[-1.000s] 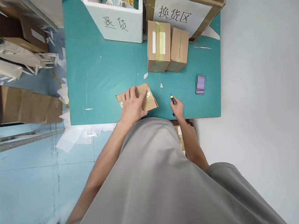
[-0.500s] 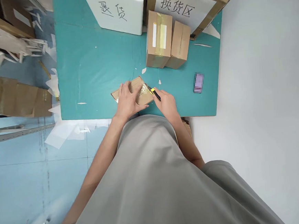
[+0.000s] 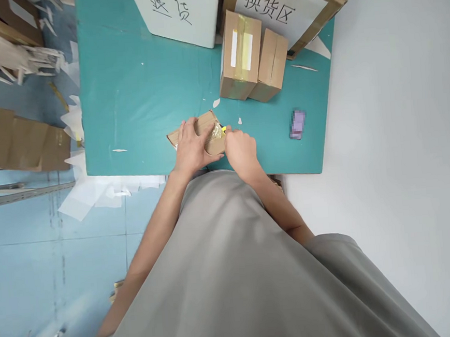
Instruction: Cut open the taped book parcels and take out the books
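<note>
A small flat cardboard box (image 3: 206, 122) with clear tape over it lies tilted near the front edge of the green table. My left hand (image 3: 192, 146) rests on top of it, fingers spread and thumb apart, pressing it down. At the box's right end, my right hand (image 3: 241, 149) is closed round a utility knife (image 3: 224, 129). Only a bit of its yellow and black front end shows; the fist hides the rest. Whether the blade is in the tape cannot be made out.
Two taped cartons (image 3: 241, 55) stand behind the hands, against a large labelled cardboard box (image 3: 270, 9). Left of that is a white bin (image 3: 182, 18) with handwriting. A pixelated purple item (image 3: 297, 124) lies at right on the green table (image 3: 126, 103). Paper scraps litter the floor at left.
My right hand has turned over and shifted slightly left toward the box's end, covering most of the knife. My left hand stays on the box. The whole view has shifted a little.
</note>
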Tool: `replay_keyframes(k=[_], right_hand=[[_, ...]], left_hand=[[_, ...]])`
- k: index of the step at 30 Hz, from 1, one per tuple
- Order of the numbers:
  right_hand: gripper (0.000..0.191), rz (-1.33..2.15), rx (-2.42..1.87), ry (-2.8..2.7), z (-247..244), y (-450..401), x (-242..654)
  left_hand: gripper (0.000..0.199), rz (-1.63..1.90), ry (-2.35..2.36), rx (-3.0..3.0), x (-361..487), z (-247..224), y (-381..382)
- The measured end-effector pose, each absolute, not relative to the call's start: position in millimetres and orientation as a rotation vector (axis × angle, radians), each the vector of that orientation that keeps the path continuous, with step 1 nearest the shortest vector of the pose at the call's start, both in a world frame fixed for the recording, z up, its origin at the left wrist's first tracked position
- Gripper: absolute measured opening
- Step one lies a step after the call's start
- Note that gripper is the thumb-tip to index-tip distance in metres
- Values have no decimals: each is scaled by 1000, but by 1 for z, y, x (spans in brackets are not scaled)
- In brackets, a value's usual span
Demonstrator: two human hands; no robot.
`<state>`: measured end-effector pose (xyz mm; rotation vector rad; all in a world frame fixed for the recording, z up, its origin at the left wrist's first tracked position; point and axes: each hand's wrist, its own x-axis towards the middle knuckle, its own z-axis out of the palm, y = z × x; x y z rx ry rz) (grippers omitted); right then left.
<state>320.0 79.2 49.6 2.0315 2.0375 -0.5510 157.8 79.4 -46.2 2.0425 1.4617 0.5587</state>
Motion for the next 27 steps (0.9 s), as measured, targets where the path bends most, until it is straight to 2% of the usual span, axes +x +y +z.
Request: replay_keyframes(k=[10, 18, 23, 27], right_hand=[[30, -561, 1987, 1996, 59, 64, 332], [36, -544, 1977, 1979, 65, 36, 352], [44, -584, 2070, 2106, 64, 53, 341], [41, -586, 2023, 2156, 50, 77, 331]], left_hand=[[104, 595, 1473, 1971, 160, -47, 77], [110, 566, 1502, 2003, 158, -48, 79], [105, 587, 1498, 2017, 158, -50, 78], [104, 610, 1498, 2014, 158, -53, 78]])
